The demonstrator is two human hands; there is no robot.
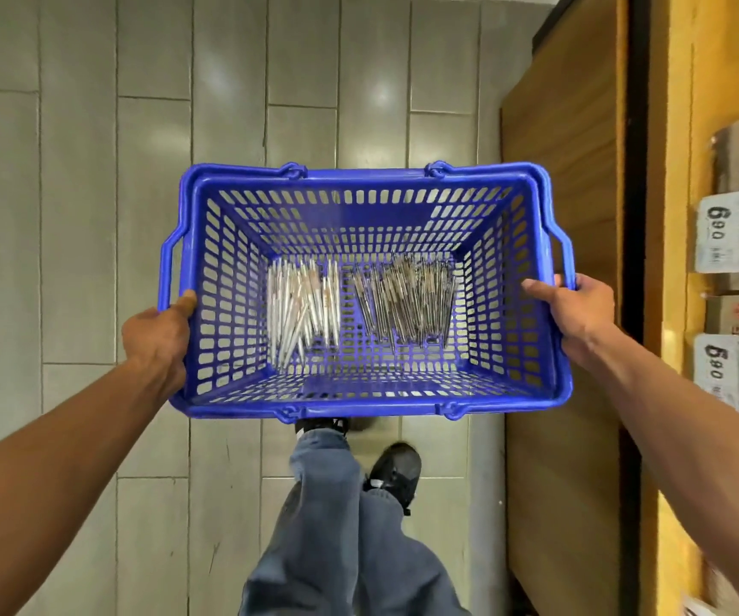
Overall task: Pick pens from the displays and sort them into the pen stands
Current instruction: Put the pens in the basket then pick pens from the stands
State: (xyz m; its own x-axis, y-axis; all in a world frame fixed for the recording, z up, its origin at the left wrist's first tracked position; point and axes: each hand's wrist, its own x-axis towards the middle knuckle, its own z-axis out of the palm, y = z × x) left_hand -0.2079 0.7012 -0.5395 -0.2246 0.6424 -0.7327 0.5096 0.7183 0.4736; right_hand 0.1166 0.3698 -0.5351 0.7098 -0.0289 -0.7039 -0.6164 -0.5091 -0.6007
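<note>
Pens (359, 304) lie loose and light in the stiff basket (359, 409), my left hand (154, 340) and right hand (581, 313) each with grip curled around its side rim.

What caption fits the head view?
Both hands, left and right, carry a blue basket of pens over tiled floor.

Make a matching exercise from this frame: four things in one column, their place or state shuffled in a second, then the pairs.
Things:
1. pale white pen bundle
2. dark grey pen bundle
3. left hand
4. white price tags

Places or states:
A. on the yellow shelf at the frame's right edge
B. on the left side of the blue slotted plastic basket's floor
C. gripping the basket's left rim
D. on the right side of the basket's floor

Pairs: 1-B, 2-D, 3-C, 4-A
</note>
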